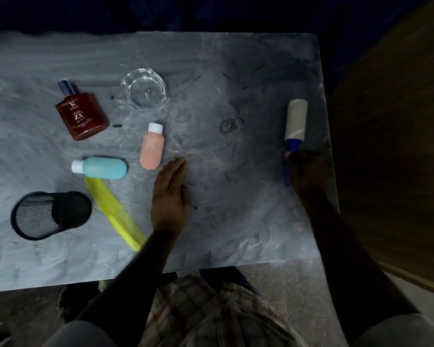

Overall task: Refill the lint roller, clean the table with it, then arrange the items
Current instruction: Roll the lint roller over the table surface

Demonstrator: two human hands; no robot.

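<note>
- A grey marbled table (236,58) seen from above in dim light, with dark specks (229,126) scattered over its right half.
- The left hand (171,196) lies flat on the table, fingers straight and holding nothing, its fingertips just beside a pink bottle (152,149).
- The right hand (307,171) grips the blue handle of the lint roller (295,120) near the table's right edge.
- A black mesh cup (50,215) lies tipped over at the left, with a perfume bottle (83,116), yellow comb (113,211), glass dish (147,88) and blue bottle (102,167).
- Risk: rolling leftward could knock the lying bottles or the dish. So near the edge, the roller could slip off.
</note>
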